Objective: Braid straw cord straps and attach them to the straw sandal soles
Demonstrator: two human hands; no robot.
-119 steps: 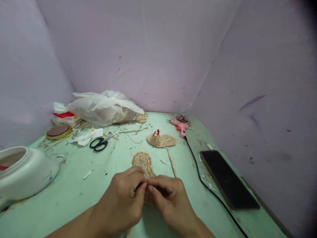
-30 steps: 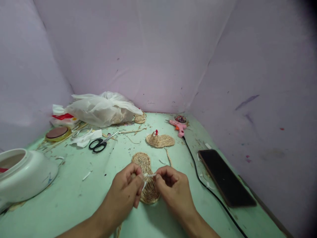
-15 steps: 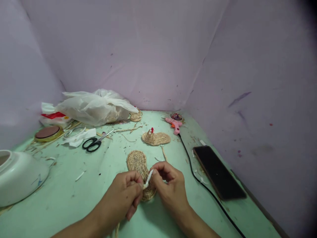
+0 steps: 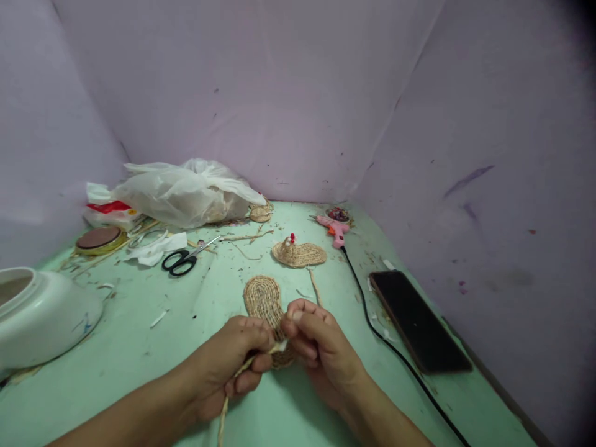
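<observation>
My left hand [image 4: 242,354] is closed around a pale twisted straw cord [image 4: 224,413], whose tail hangs down toward the table's near edge. At the cord's end, between the two hands, shows a small piece of white tape [image 4: 281,346]. The fingertips of my right hand [image 4: 321,347] are pinched together at that white end. Under the hands lies a coiled straw sole [image 4: 262,298], its lower part mostly covered. Farther back rests a straw slipper [image 4: 302,253] with red beads [image 4: 292,238] on its strap.
Black-handled scissors [image 4: 181,261] lie left of the soles. A pink glue gun [image 4: 336,230] trails a black cable [image 4: 372,332] down the right, beside a phone [image 4: 419,323]. A white pot [image 4: 51,316] stands at left; a plastic bag [image 4: 186,192] sits at the back.
The white strip that stood up between my fingers now shows only as a small piece at the cord's end. My left hand has turned, exposing the cord. The view has shifted slightly.
</observation>
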